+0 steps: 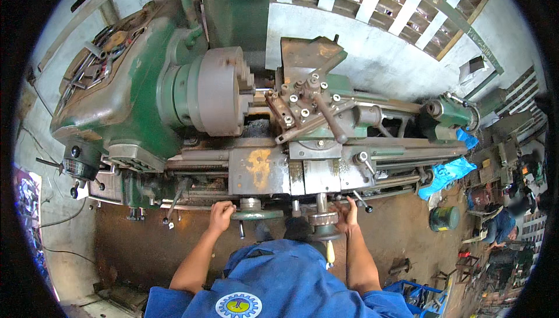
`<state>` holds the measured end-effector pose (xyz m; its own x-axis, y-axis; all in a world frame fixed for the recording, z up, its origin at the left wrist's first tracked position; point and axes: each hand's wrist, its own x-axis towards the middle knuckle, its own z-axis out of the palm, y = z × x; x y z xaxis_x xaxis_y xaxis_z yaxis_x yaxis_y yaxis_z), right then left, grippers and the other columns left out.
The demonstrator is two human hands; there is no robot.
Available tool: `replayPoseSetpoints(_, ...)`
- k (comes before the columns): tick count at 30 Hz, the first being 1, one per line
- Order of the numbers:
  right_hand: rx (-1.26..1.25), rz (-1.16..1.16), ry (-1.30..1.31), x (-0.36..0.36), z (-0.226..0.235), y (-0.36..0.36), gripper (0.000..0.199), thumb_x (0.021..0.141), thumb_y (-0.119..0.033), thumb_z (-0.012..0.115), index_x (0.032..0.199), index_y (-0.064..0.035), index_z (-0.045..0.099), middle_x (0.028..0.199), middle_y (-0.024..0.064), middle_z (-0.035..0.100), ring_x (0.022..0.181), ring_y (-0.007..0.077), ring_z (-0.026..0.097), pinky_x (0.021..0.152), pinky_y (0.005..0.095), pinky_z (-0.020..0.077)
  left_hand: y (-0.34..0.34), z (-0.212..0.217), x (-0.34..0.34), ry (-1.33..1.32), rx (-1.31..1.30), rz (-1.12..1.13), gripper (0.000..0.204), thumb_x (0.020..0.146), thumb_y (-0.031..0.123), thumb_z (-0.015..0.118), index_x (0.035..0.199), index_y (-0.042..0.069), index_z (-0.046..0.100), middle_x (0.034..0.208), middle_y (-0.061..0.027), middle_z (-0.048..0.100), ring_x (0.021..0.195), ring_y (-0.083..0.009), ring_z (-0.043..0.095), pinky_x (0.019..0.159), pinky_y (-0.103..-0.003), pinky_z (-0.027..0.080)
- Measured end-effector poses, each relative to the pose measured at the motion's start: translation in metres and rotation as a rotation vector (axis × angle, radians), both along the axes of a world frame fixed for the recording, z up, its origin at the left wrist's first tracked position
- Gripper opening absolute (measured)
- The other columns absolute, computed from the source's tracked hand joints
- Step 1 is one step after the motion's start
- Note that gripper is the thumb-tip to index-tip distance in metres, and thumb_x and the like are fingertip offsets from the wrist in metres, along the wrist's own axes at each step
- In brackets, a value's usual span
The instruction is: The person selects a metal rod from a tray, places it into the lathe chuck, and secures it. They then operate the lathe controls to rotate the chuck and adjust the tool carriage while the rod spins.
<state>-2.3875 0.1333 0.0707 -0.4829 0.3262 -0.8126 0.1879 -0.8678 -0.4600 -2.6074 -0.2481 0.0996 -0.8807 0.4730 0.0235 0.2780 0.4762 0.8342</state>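
A large green metal lathe spans the view in front of me. My left hand (220,216) is closed on the left rim of the carriage handwheel (259,215), below the apron. At the right edge of the smaller cross-slide handwheel (324,220), my right hand (348,215) curls its fingers against the rim, partly hidden. A pale crank handle (330,253) hangs from that wheel. Just beyond my right fingers sits a ball-ended lever (364,202). Above, the tool post (305,99) with its clamp lever stands near the grey chuck (218,92), close to a thin workpiece.
Loose tools (96,56) lie on the headstock (110,102). The tailstock (448,111) stands at the bed's right end, near blue plastic sheeting (447,177). A green bucket (444,219) and a blue crate (416,296) are on the floor. Another person (502,225) sits far right.
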Motion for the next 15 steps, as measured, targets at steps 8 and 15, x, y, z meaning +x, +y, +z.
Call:
replayPoseSetpoints(8, -0.017, 0.258, 0.128, -0.005, 0.009, -0.001, 0.108, 0.074, -0.078, 0.047, 0.146, 0.0004, 0.028, 0.142, 0.0227, 0.038, 0.125, 0.0375, 0.043, 0.105, 0.0518, 0.0324, -0.013, -0.036, -0.007, -0.085, -0.009, -0.023, 0.029, 0.081, 0.026, 0.055, 0.08, -0.001, 0.066, 0.082, -0.015, 0.066, 0.088, -0.0309, 0.058, 0.082, -0.041, 0.042)
replayPoseSetpoints(15, 0.08, 0.341, 0.097, -0.015, 0.001, 0.006, 0.101, 0.077, -0.064, 0.047, 0.149, 0.0017, 0.018, 0.147, 0.0213, 0.033, 0.13, 0.0327, 0.039, 0.106, 0.048, 0.0315, -0.013, -0.027, -0.008, -0.061, -0.014, -0.047, 0.034, 0.083, 0.032, 0.053, 0.08, 0.001, 0.067, 0.084, -0.0169, 0.065, 0.087, -0.0337, 0.058, 0.082, -0.041, 0.04)
